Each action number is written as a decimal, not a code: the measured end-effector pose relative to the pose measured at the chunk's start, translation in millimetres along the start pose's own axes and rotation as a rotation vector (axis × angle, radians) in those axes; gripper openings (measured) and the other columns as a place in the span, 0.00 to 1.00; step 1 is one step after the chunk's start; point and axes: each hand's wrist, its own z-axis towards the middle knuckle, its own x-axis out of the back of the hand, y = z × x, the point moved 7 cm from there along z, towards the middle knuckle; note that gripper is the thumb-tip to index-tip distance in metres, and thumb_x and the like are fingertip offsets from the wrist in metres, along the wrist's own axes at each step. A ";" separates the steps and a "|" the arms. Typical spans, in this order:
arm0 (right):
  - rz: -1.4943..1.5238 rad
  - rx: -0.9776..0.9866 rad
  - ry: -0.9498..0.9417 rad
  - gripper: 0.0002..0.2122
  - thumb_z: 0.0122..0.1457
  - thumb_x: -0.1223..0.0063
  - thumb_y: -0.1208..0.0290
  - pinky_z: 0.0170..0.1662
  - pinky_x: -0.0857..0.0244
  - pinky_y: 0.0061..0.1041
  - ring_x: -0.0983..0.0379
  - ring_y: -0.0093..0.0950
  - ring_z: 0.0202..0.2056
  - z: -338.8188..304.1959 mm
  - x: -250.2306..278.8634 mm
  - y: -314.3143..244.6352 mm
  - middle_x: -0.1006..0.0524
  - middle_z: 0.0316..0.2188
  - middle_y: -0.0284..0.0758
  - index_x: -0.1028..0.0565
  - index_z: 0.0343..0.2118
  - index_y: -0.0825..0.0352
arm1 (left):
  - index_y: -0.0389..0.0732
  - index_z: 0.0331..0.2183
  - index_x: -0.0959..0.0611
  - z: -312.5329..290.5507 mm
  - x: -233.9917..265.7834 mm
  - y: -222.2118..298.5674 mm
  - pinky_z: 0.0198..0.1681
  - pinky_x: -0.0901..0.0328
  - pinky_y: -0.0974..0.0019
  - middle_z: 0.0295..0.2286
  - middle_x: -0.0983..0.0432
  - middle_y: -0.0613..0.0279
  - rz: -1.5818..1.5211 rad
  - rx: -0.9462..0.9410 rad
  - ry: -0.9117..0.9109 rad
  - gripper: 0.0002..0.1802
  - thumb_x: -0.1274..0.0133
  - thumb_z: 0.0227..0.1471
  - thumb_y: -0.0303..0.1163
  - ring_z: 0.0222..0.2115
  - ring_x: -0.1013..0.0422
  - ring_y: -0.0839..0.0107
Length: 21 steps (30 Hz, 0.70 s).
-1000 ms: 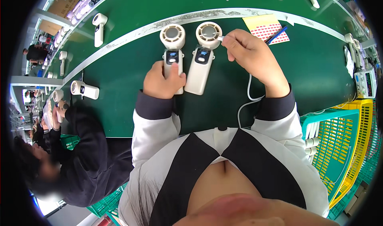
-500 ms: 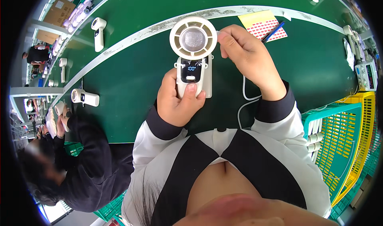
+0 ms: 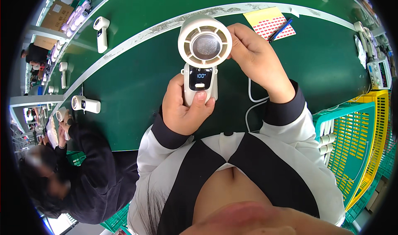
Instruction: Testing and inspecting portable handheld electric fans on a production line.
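A cream handheld fan [image 3: 200, 83] stands out over the green table, its round grille facing me and its small dark display lit. My left hand [image 3: 184, 106] is closed round the handle, thumb on the front below the button. My right hand [image 3: 253, 52] is closed at the right rim of the fan head, thumb and curled fingers against it; the fingertips are partly hidden behind the head. A white cable [image 3: 250, 90] hangs from below my right wrist toward my body; its upper end is out of sight.
A sheet of red labels [image 3: 265, 25] with a blue pen [image 3: 280, 30] lies beyond my right hand. Another fan [image 3: 86, 104] lies at left. At right are a meter-like device [image 3: 379, 73] and a green basket [image 3: 352, 115] holding fans. A co-worker [image 3: 91, 164] sits at left.
The fan head has tilted and shifted slightly right, showing more of its upper side. My right hand has closed up against its rim. My left hand keeps its grip.
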 end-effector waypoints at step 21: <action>-0.030 0.087 0.036 0.10 0.60 0.57 0.67 0.28 0.38 0.22 0.34 0.23 0.22 -0.4 -2.5 -15.4 0.30 0.19 0.34 0.30 0.32 0.71 | 0.31 0.43 0.39 -1.7 -2.3 2.3 0.28 0.34 0.71 0.27 0.29 0.55 0.004 -0.010 -0.049 0.19 0.56 0.55 0.33 0.25 0.30 0.73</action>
